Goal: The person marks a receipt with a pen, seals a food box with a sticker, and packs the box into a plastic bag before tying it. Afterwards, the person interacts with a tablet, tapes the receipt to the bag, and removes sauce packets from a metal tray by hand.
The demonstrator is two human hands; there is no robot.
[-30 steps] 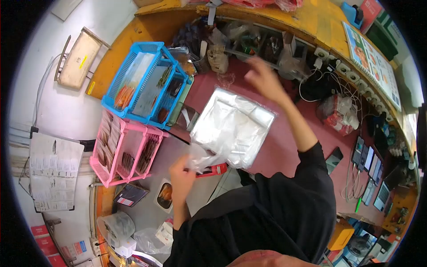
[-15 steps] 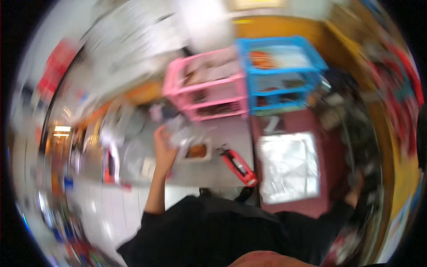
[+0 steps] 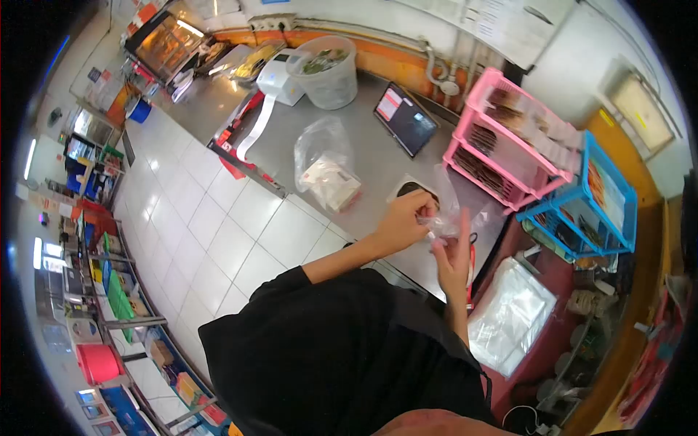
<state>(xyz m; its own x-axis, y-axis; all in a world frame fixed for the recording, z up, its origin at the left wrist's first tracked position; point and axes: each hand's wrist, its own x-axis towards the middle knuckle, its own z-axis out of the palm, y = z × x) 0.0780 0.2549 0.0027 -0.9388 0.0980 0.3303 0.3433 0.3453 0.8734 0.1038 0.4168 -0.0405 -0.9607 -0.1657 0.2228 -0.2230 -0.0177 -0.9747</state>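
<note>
Head view: right hand [image 3: 455, 260] has now joined left [image 3: 406, 220] at the clear bag [image 3: 448, 219], over the counter [image 3: 283, 138]. Left pinches it; right's grip I can't tell. I judge it two-handed handling now.

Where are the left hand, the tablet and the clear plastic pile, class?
Left hand [image 3: 404, 219]: head view, back of the hand.
Tablet [image 3: 408, 123]: head view, middle of the screen.
Clear plastic pile [image 3: 510, 314]: head view, upper surface.
</note>
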